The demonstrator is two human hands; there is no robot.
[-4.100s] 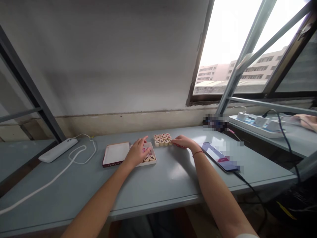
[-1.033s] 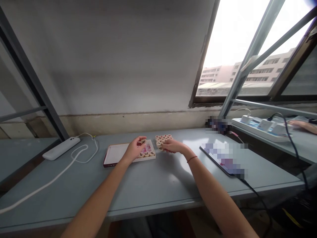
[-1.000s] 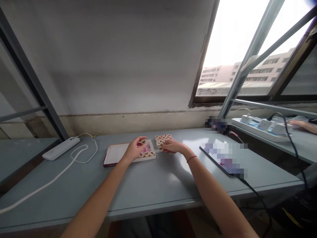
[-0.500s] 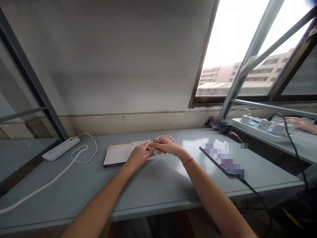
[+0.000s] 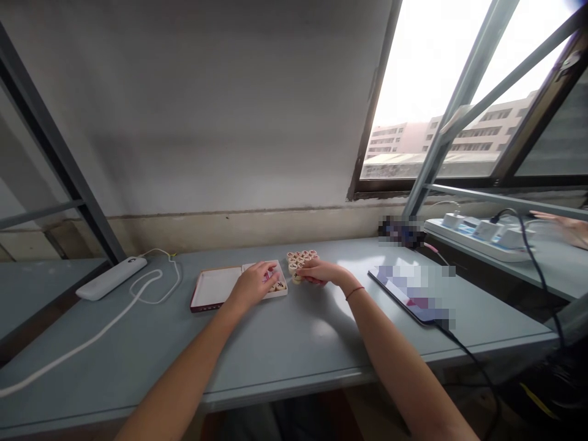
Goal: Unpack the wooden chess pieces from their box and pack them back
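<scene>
A shallow white box (image 5: 283, 293) holds several round Chinese chess pieces with dark and red characters. My left hand (image 5: 252, 284) is over it, thumb and fingers apart, with pieces showing between them; nothing appears gripped. Just right of the box, more Chinese chess pieces (image 5: 301, 255) stand close together in rows. My right hand (image 5: 325, 272) reaches onto the near right side of this group, its fingers pinched together at a piece that they partly cover. To the left of the box, its lid or other half (image 5: 215, 286), white inside with a dark red side, lies against it.
A tablet-like device (image 5: 408, 297), its screen blurred, lies on the grey table (image 5: 285, 343) with a black cable. At left are a white elongated device (image 5: 111, 278) and a white cord (image 5: 92, 339). A power strip (image 5: 478, 239) with plugs sits at right, beyond the metal frame.
My hands, together above the box before, are now apart. My right hand has moved right and down to the grouped pieces; my left hand has shifted slightly left and opened.
</scene>
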